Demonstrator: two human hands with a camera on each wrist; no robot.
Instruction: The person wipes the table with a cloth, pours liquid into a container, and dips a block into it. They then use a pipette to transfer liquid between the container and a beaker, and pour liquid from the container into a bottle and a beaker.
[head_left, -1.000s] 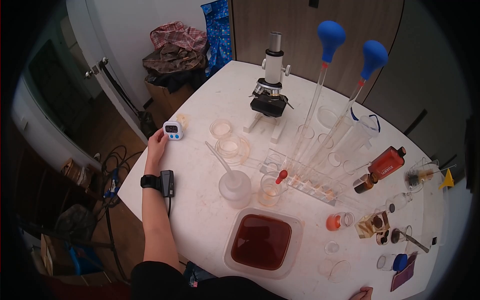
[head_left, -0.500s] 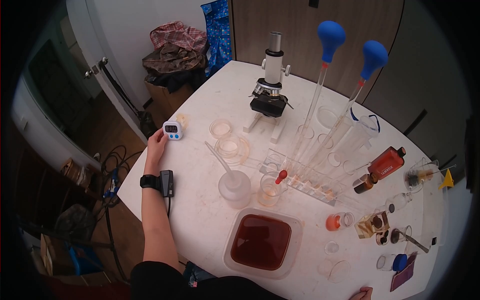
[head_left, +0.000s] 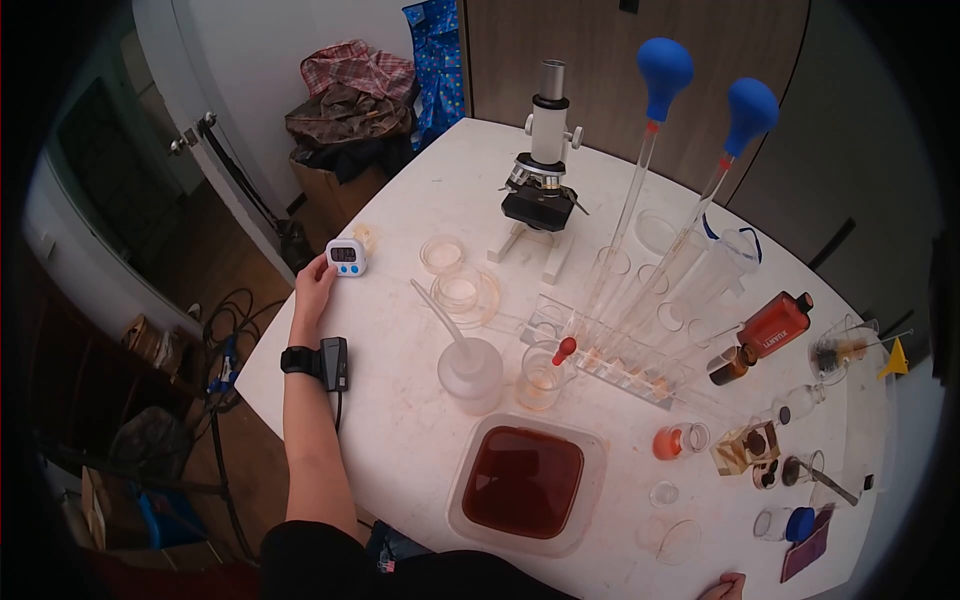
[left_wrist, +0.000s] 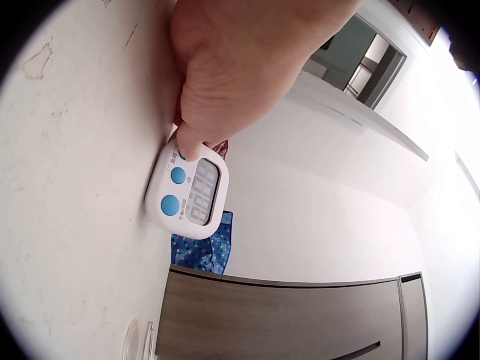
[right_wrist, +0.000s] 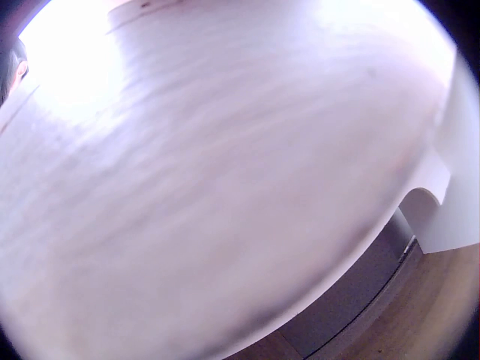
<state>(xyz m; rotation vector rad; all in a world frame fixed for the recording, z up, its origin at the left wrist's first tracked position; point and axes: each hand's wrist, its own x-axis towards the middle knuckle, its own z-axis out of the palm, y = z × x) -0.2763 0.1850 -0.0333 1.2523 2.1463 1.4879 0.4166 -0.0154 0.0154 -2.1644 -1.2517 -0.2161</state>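
My left hand [head_left: 315, 288] is at the table's left edge, at a white digital timer [head_left: 346, 258] with a grey display and blue buttons. In the left wrist view, the thumb [left_wrist: 190, 142] lies on the timer's front over one of the blue buttons [left_wrist: 178, 175], while the other fingers are hidden behind it. The timer stands upright on the tabletop. My right hand [head_left: 727, 588] rests at the near edge, low in the head view, mostly cut off, its visible fingers loosely curled with nothing seen in them. The right wrist view shows only a white surface and floor, without the hand.
A tub of dark red-brown liquid [head_left: 525, 482] sits in front, with a wash bottle [head_left: 470, 378] and beaker [head_left: 540, 388] behind. Further back stand a microscope [head_left: 541, 180], petri dishes [head_left: 441, 255] and a test tube rack [head_left: 610, 365] near tall blue-bulbed pipettes [head_left: 665, 75]. Bottles [head_left: 776, 325] line the right.
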